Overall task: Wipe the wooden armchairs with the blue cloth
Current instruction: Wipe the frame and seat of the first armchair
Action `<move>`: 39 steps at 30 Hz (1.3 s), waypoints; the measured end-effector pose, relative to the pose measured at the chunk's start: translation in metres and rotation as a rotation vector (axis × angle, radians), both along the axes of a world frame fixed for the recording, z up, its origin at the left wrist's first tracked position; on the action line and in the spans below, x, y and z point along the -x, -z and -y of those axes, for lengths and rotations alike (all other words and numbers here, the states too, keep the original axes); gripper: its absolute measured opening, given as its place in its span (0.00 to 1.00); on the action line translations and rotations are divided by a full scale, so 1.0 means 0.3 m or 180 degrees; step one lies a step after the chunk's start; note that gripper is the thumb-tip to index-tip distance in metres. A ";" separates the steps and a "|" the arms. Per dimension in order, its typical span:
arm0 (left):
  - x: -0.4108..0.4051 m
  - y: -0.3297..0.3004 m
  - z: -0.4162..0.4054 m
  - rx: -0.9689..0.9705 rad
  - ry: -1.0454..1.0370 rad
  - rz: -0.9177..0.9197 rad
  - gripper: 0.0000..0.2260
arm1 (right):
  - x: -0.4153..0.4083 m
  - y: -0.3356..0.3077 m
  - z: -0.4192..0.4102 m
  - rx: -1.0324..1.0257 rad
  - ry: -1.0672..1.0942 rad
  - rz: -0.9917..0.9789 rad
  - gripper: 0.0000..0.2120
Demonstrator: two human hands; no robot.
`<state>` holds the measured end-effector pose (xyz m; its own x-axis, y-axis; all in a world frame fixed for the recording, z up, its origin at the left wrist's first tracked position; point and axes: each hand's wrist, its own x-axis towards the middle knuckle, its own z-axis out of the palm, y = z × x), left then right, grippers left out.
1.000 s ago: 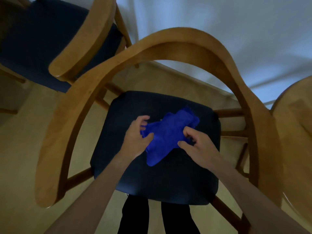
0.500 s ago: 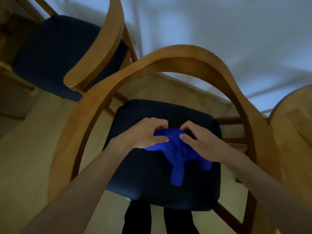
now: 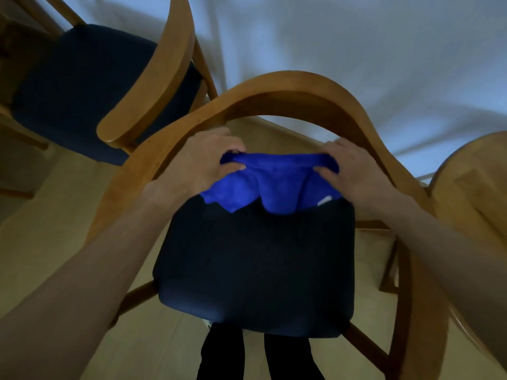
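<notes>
A blue cloth (image 3: 274, 185) hangs stretched between both my hands above the dark seat cushion (image 3: 258, 267) of a wooden armchair (image 3: 288, 97). My left hand (image 3: 203, 160) pinches the cloth's left top corner, my right hand (image 3: 354, 171) pinches its right top corner. The cloth's lower edge droops toward the back of the seat. The chair's curved wooden backrest and arms arch around my hands. A second wooden armchair (image 3: 153, 86) with a dark seat stands at the upper left.
A third wooden piece, part of another chair or table (image 3: 477, 187), sits at the right edge. A pale wall is behind the chairs. The floor (image 3: 55, 220) is light wood. My dark trouser legs (image 3: 260, 357) show below the seat.
Both hands lifted the bunched cloth off the seat, moved apart and spread it out by its top corners, nearer the backrest.
</notes>
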<state>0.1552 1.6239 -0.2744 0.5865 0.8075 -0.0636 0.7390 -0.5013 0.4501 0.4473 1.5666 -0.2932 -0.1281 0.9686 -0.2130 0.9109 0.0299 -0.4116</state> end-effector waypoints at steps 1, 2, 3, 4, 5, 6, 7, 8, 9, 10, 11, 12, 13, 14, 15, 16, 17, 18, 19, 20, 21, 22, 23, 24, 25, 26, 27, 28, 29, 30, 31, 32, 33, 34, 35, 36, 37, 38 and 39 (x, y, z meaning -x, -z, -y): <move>0.005 -0.002 -0.006 -0.0106 -0.0047 0.0019 0.11 | -0.007 -0.018 0.000 -0.0175 -0.0017 -0.0017 0.11; 0.008 0.003 -0.001 -0.0126 -0.0097 -0.0020 0.13 | -0.010 -0.029 0.012 -0.0286 -0.0072 -0.0005 0.12; 0.007 0.016 0.014 -0.0084 -0.0154 -0.0126 0.15 | -0.012 -0.030 0.031 -0.0332 -0.0139 0.0053 0.13; 0.005 0.039 0.039 -0.0012 -0.0208 -0.0243 0.18 | -0.013 -0.020 0.057 -0.0284 -0.0188 0.0140 0.13; 0.005 0.072 0.072 0.0068 -0.0249 -0.0322 0.19 | -0.013 0.000 0.086 -0.0141 -0.0208 0.0214 0.14; 0.007 0.115 0.112 0.0152 -0.0270 -0.0375 0.20 | -0.008 0.029 0.119 0.0094 -0.0204 0.0259 0.15; 0.012 0.165 0.158 0.0225 -0.0269 -0.0430 0.20 | -0.001 0.064 0.156 0.0376 -0.0182 0.0281 0.16; 0.020 0.221 0.210 0.0303 -0.0254 -0.0512 0.20 | 0.008 0.106 0.195 0.0688 -0.0151 0.0309 0.16; 0.031 0.277 0.268 0.0426 -0.0241 -0.0623 0.19 | 0.019 0.149 0.242 0.0987 -0.0152 0.0372 0.17; 0.042 0.332 0.330 0.0586 -0.0228 -0.0758 0.17 | 0.034 0.193 0.294 0.1247 -0.0214 0.0463 0.17; 0.053 0.382 0.396 0.0713 -0.0171 -0.0924 0.15 | 0.046 0.235 0.350 0.1452 -0.0331 0.0538 0.16; 0.064 0.426 0.463 0.0786 -0.0059 -0.1105 0.14 | 0.057 0.274 0.406 0.1614 -0.0468 0.0574 0.15; 0.071 0.460 0.528 0.0860 0.0049 -0.1270 0.13 | 0.063 0.305 0.460 0.1719 -0.0571 0.0581 0.14; 0.078 0.485 0.583 0.0968 0.0119 -0.1381 0.13 | 0.065 0.328 0.507 0.1741 -0.0607 0.0578 0.14; 0.082 0.498 0.623 0.1104 0.0169 -0.1442 0.13 | 0.062 0.346 0.546 0.1683 -0.0576 0.0581 0.13; 0.082 0.506 0.648 0.1238 0.0221 -0.1468 0.13 | 0.059 0.361 0.578 0.1565 -0.0516 0.0617 0.13; 0.078 0.507 0.658 0.1349 0.0283 -0.1464 0.14 | 0.058 0.372 0.605 0.1422 -0.0387 0.0669 0.12; 0.071 0.503 0.655 0.1436 0.0308 -0.1424 0.15 | 0.060 0.378 0.632 0.1278 -0.0125 0.0658 0.11; 0.059 0.496 0.638 0.1478 0.0250 -0.1306 0.16 | 0.063 0.382 0.659 0.1208 0.0342 0.0519 0.09; 0.043 0.489 0.611 0.1453 0.0109 -0.1124 0.16 | 0.079 0.379 0.679 0.1279 0.0988 0.0231 0.08; 0.025 0.482 0.574 0.1366 -0.0068 -0.0926 0.16 | 0.105 0.376 0.696 0.1514 0.1722 -0.0182 0.08; -0.002 0.480 0.531 0.1254 -0.0220 -0.0749 0.17 | 0.136 0.376 0.706 0.1978 0.2376 -0.0642 0.09; -0.034 0.480 0.487 0.1144 -0.0309 -0.0621 0.19 | 0.171 0.381 0.711 0.2581 0.2869 -0.1074 0.11; -0.070 0.481 0.446 0.1067 -0.0312 -0.0556 0.23 | 0.206 0.385 0.710 0.3110 0.3237 -0.1514 0.12; -0.108 0.486 0.408 0.1043 -0.0221 -0.0558 0.27 | 0.233 0.394 0.706 0.3423 0.3495 -0.1917 0.11; -0.148 0.493 0.376 0.1079 -0.0062 -0.0628 0.30 | 0.253 0.407 0.700 0.3496 0.3717 -0.2221 0.10; -0.187 0.504 0.352 0.1132 0.0104 -0.0759 0.34 | 0.266 0.420 0.693 0.3406 0.3921 -0.2425 0.10; -0.221 0.517 0.338 0.1154 0.0242 -0.0941 0.37 | 0.277 0.431 0.684 0.3268 0.4103 -0.2564 0.10; -0.248 0.530 0.330 0.1150 0.0328 -0.1136 0.39 | 0.284 0.441 0.679 0.3166 0.4267 -0.2656 0.10; -0.271 0.542 0.331 0.1158 0.0328 -0.1284 0.40 | 0.291 0.446 0.680 0.3122 0.4410 -0.2728 0.10; -0.290 0.553 0.334 0.1179 0.0241 -0.1353 0.38 | 0.298 0.450 0.684 0.3105 0.4520 -0.2786 0.10; -0.304 0.562 0.338 0.1204 0.0113 -0.1369 0.36 | 0.305 0.451 0.688 0.3082 0.4597 -0.2827 0.11; -0.316 0.568 0.340 0.1217 0.0018 -0.1413 0.34 | 0.312 0.452 0.694 0.3050 0.4653 -0.2842 0.11; -0.325 0.572 0.340 0.1183 0.0011 -0.1519 0.32 | 0.316 0.452 0.699 0.3017 0.4712 -0.2854 0.10; -0.330 0.575 0.336 0.1078 0.0089 -0.1642 0.29 | 0.319 0.452 0.703 0.2987 0.4757 -0.2876 0.10; -0.333 0.579 0.332 0.0934 0.0218 -0.1725 0.24 | 0.319 0.454 0.708 0.2948 0.4788 -0.2924 0.08; -0.333 0.583 0.328 0.0840 0.0358 -0.1750 0.19 | 0.321 0.452 0.713 0.2890 0.4833 -0.3013 0.06; -0.335 0.582 0.325 0.0862 0.0475 -0.1736 0.16 | 0.324 0.447 0.716 0.2795 0.4906 -0.3146 0.06; -0.337 0.578 0.320 0.1015 0.0564 -0.1684 0.13 | 0.331 0.441 0.717 0.2661 0.4975 -0.3293 0.06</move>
<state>0.2563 1.5277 -0.4478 0.5328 0.5947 -0.6021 0.8202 -0.5379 0.1945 0.3481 1.3514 -0.4256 0.1991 0.0792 -0.9768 -0.5603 -0.8086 -0.1797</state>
